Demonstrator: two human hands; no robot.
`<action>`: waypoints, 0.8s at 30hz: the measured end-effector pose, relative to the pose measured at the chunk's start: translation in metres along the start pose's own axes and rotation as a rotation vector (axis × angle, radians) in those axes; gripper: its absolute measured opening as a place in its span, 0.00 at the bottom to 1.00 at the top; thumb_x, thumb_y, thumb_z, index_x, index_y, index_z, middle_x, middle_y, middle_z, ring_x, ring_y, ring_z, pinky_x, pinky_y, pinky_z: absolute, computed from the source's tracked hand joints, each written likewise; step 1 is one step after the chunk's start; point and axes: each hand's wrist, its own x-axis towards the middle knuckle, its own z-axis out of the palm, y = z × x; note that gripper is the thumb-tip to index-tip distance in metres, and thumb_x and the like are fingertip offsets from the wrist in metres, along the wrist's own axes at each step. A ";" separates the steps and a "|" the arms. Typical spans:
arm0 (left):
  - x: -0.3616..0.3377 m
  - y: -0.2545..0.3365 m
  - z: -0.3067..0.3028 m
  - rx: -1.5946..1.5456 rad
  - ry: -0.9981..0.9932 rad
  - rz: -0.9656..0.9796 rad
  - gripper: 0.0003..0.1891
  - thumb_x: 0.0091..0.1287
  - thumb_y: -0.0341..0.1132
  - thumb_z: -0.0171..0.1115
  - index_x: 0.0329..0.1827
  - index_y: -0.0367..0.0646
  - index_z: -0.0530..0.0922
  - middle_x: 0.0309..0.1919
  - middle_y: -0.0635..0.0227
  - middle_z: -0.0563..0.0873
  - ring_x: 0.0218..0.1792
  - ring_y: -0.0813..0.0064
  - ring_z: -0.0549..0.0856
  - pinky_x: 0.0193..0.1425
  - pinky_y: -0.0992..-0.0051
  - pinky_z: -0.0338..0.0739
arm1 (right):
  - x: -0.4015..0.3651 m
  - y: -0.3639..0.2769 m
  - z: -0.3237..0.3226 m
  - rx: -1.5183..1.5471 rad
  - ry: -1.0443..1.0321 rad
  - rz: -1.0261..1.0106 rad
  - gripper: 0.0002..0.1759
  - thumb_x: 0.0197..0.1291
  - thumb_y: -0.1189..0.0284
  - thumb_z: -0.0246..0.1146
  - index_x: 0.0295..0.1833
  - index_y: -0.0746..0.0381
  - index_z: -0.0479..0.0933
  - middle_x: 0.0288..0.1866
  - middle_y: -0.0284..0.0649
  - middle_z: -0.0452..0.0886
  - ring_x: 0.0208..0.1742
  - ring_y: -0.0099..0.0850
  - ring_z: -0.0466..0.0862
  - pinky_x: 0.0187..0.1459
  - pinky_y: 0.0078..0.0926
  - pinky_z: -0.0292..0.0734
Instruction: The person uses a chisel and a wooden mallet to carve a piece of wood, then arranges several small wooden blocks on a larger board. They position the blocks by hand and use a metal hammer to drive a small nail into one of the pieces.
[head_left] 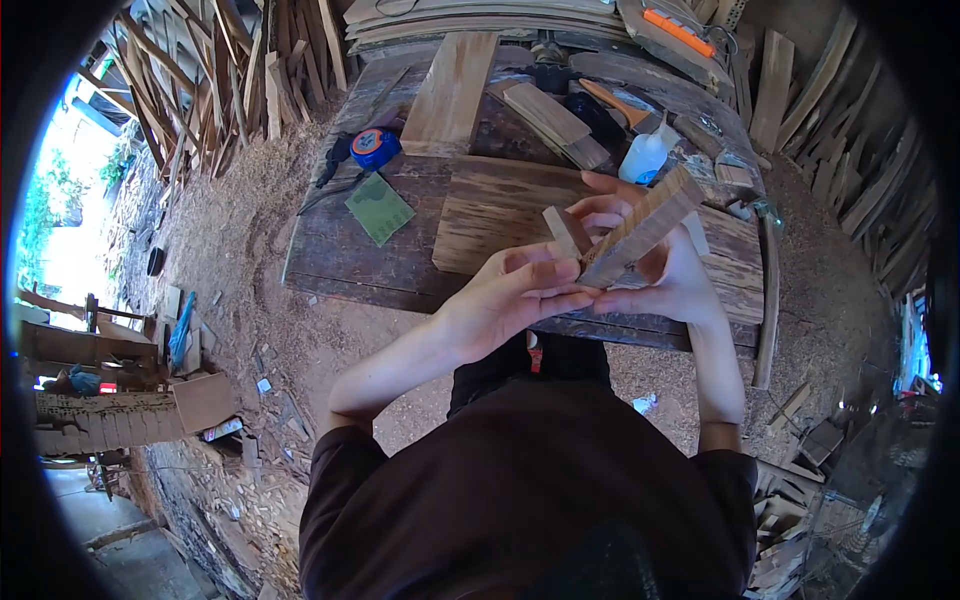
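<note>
Both my hands are raised over the near edge of the workbench, closed on a wooden piece (645,228) made of a longer strip tilted up to the right and a shorter block (567,232). My left hand (515,295) pinches its lower left end between thumb and fingers. From the right, my right hand (672,275) grips the longer strip, with some fingers behind it. Whether the two parts are joined cannot be made out. Beneath the hands lies a wide striped wooden board (495,215). A white glue bottle (644,157) stands just beyond my right hand.
On the dark workbench (345,265) are a blue tape measure (375,148), a green sandpaper sheet (380,209), a pale plank (452,95), stacked wood pieces (550,118) and a wooden-handled brush (612,103). Timber leans along both sides; wood shavings (240,200) cover the floor.
</note>
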 end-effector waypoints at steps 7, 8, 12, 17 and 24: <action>0.002 -0.006 -0.003 -0.109 -0.063 0.004 0.20 0.74 0.35 0.59 0.62 0.30 0.70 0.57 0.54 0.79 0.59 0.65 0.82 0.71 0.64 0.74 | 0.004 0.002 0.006 0.056 0.132 0.122 0.45 0.38 0.64 0.80 0.64 0.68 0.72 0.69 0.46 0.67 0.67 0.35 0.74 0.67 0.37 0.70; 0.002 -0.007 -0.003 -0.110 -0.062 0.004 0.20 0.74 0.35 0.59 0.62 0.30 0.70 0.57 0.54 0.79 0.59 0.65 0.82 0.71 0.64 0.74 | 0.004 0.003 0.006 0.038 0.132 0.125 0.45 0.38 0.63 0.79 0.64 0.69 0.72 0.70 0.46 0.66 0.66 0.35 0.74 0.67 0.37 0.69; 0.003 -0.008 -0.001 -0.117 -0.026 -0.003 0.19 0.75 0.36 0.58 0.60 0.30 0.71 0.56 0.53 0.81 0.57 0.66 0.83 0.70 0.65 0.75 | 0.007 -0.001 0.005 0.069 0.125 0.200 0.44 0.38 0.61 0.79 0.62 0.68 0.73 0.68 0.45 0.66 0.65 0.35 0.75 0.67 0.36 0.70; -0.006 0.001 0.003 0.592 0.106 0.174 0.15 0.68 0.32 0.68 0.53 0.34 0.78 0.44 0.59 0.86 0.47 0.69 0.87 0.54 0.73 0.80 | 0.012 -0.002 -0.008 0.488 0.068 0.372 0.42 0.52 0.66 0.70 0.70 0.71 0.63 0.71 0.54 0.65 0.69 0.47 0.73 0.71 0.55 0.66; 0.003 0.032 0.012 1.522 0.200 1.082 0.23 0.53 0.28 0.77 0.53 0.39 0.81 0.46 0.61 0.85 0.48 0.63 0.86 0.50 0.70 0.80 | 0.012 0.018 -0.015 0.744 -0.085 0.505 0.38 0.62 0.67 0.60 0.73 0.73 0.56 0.67 0.61 0.70 0.69 0.55 0.73 0.71 0.69 0.60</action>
